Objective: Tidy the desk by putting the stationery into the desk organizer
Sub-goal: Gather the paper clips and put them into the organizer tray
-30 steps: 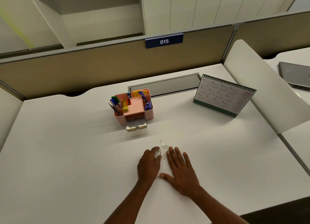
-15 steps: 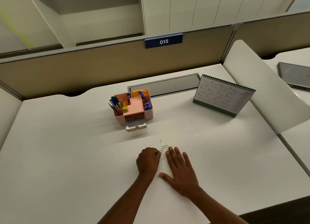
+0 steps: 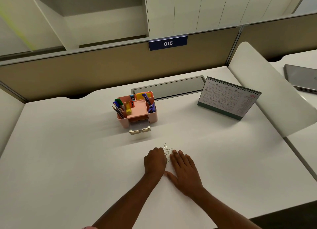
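Left hand fingertips being curled under, hidden by knuckles; grip on paper clips not being shown clearly. Clip count being lost, wires overlapping and too small. Lower clips being partly covered between left hand and right hand. Both forearms being cut by near edge. Laptop being cut by right edge. Calendar print being rendered too small for reading. Clear drawer contents of desk organizer not being resolved. Pens being partly hidden inside left compartment.

A desk calendar stands near a closed laptop.
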`<state>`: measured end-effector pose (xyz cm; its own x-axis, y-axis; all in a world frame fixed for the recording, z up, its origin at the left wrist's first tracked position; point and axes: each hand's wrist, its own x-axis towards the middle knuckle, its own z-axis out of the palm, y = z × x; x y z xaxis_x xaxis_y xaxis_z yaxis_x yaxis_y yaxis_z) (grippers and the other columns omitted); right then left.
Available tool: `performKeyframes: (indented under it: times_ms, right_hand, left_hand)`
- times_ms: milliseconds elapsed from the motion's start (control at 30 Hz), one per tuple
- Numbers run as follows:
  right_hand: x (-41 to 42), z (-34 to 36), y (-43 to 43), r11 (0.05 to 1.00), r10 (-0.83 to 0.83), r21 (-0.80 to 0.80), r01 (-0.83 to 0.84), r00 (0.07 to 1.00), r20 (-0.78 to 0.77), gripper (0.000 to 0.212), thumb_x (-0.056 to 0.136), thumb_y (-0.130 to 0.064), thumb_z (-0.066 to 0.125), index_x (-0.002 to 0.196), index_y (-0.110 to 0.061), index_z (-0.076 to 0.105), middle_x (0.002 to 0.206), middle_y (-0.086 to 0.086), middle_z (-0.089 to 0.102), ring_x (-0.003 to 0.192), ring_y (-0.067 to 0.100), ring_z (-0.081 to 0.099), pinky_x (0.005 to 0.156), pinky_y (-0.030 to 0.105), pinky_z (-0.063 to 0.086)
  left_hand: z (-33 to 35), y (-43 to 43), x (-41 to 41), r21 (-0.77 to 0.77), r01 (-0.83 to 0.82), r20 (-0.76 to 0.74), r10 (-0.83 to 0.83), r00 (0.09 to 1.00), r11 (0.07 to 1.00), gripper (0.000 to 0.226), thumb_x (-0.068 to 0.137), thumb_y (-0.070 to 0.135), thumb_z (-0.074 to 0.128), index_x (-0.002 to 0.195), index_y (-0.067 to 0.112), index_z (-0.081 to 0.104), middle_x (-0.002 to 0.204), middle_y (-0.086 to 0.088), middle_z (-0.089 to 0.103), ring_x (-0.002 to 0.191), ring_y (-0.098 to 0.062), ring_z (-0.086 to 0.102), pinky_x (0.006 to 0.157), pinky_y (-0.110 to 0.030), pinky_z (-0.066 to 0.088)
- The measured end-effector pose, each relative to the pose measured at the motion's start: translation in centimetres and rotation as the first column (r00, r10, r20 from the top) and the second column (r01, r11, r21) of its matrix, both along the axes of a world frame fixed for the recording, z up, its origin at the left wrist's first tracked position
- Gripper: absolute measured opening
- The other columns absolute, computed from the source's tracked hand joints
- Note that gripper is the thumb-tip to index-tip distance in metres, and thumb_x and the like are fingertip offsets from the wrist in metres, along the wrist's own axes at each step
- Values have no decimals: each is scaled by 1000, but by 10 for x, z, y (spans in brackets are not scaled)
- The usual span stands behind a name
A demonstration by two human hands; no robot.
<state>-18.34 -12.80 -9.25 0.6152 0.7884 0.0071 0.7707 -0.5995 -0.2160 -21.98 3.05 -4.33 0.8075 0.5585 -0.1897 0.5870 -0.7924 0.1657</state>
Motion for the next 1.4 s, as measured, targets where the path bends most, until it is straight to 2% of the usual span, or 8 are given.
performKeyframes:
  times_ms: [100,267,467,933,1067,1133,1267,1400]
  right_hand:
    - [13,11,7,1000,29,4,-30,998,57,56,101,-53,51,138,-13,62,143,8,61,130,29,59,106,41,50]
    - [26,27,15,997,66,42,-71,993,98,24,94,-38,62,107,-19,68,109,-2,68,95,23,63,78,35,54]
    - [35,40,22,984,179,-41,-175,969,172,16,77,-17,76,89,-22,67,81,-4,60,68,20,58,46,33,42]
    - [54,60,39,705,695,-493,-510,634,339,22,65,-3,66,64,-24,62,61,-5,54,47,12,47,40,20,29]
    - [51,51,38,768,636,-427,-477,645,424,41,80,8,39,70,-21,66,67,-2,58,48,12,46,39,19,31]
    - [49,47,36,812,583,-346,-470,676,451,46,84,8,32,74,-19,68,69,0,59,50,14,49,37,21,33]
    - [46,47,35,873,487,-198,-445,780,394,17,82,-3,57,83,-17,68,72,0,60,55,17,55,39,29,40]
    - [34,41,22,1000,14,18,-15,997,73,9,82,-19,71,81,-15,63,76,1,60,61,22,62,43,36,46]
  left_hand:
    - [2,0,-5,49,96,-25,-95,995,994,18,102,19,47,110,19,63,114,-2,66,108,-26,64,77,-36,50]
    - [9,0,-9,106,194,-82,-186,979,975,25,98,2,48,111,17,62,111,-4,66,107,-27,65,76,-38,52]
    - [10,7,-9,73,287,-65,-283,957,955,35,46,14,97,62,24,67,59,4,60,54,-15,64,39,-24,42]
    - [11,17,-2,201,386,-113,-370,922,900,39,38,14,97,54,24,63,54,4,59,49,-14,61,38,-23,39]
    - [16,21,0,156,383,-152,-360,920,911,6,87,14,68,85,20,69,91,0,68,91,-21,66,62,-34,44]
    - [11,23,1,139,392,-149,-372,916,909,22,98,9,47,101,16,67,107,-4,65,108,-27,59,70,-37,40]
    - [13,25,6,133,417,-130,-401,907,899,25,100,9,44,104,15,67,110,-6,66,112,-28,59,79,-41,48]
    - [14,31,11,127,454,-152,-435,887,882,24,103,20,44,110,13,66,115,-8,65,115,-30,57,82,-42,45]
